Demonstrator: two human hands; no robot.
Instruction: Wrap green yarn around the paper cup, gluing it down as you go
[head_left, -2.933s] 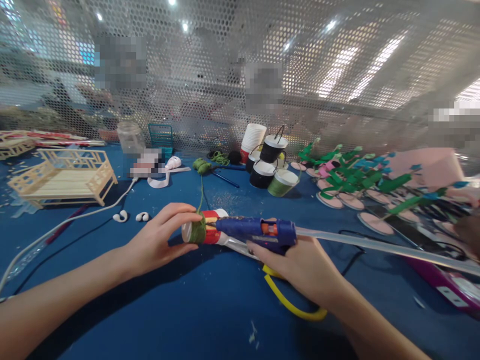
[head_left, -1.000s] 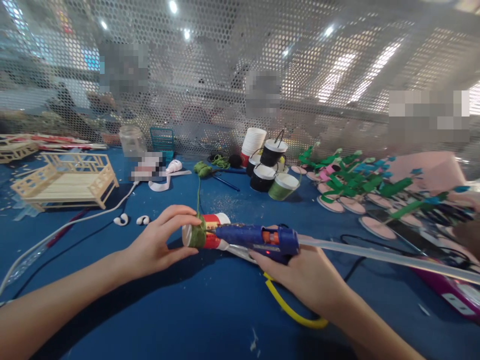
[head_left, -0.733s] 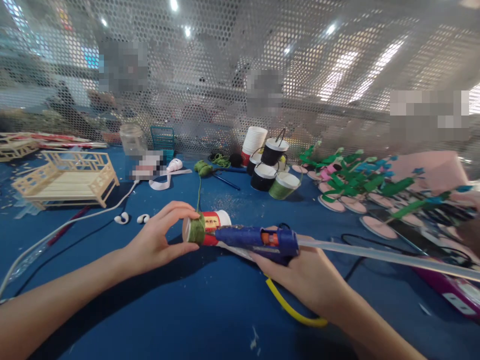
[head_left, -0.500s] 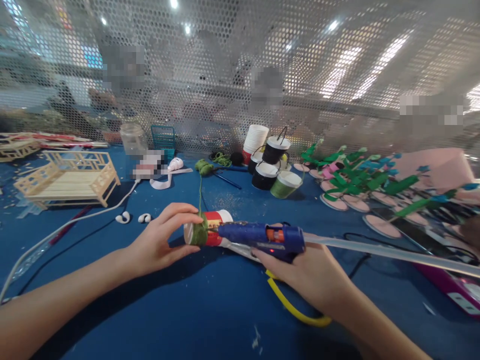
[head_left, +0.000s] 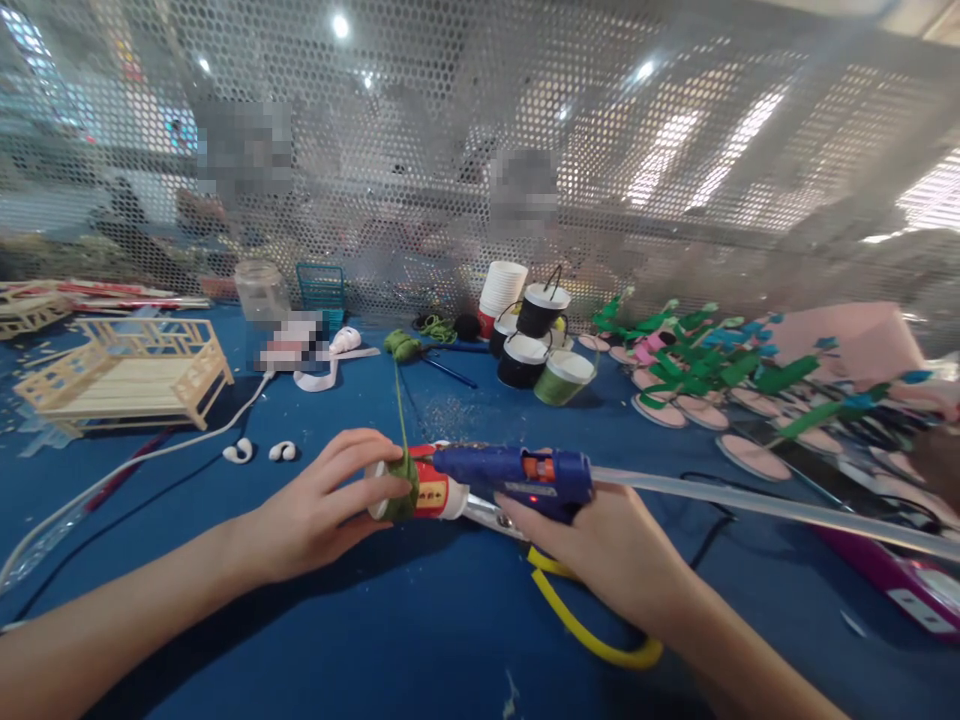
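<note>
My left hand (head_left: 319,505) is closed around the base end of a red and white paper cup (head_left: 444,496), which lies on its side. Dark green yarn (head_left: 405,492) is wrapped around the part of the cup by my fingertips, and its strand runs back to a green yarn ball (head_left: 403,346). In my right hand (head_left: 619,545) is a blue hot glue gun (head_left: 487,466), its nozzle at the cup beside the yarn. A long clear glue stick (head_left: 705,498) sticks out of the gun's rear. Scissors with yellow handles (head_left: 600,645) lie underneath, partly hidden by my right hand.
Several yarn-wrapped buckets (head_left: 523,360) and stacked paper cups (head_left: 504,285) stand behind. Green craft plants on pink discs (head_left: 754,457) crowd the right, near a purple power strip (head_left: 892,580). At left are a small wooden bed frame (head_left: 127,375), a white cable (head_left: 187,438) and earbuds (head_left: 282,451).
The cup has turned in my left hand, so more of its yellow printed label shows. The glue gun's nozzle stays close to the yarn. The whole view has shifted slightly.
</note>
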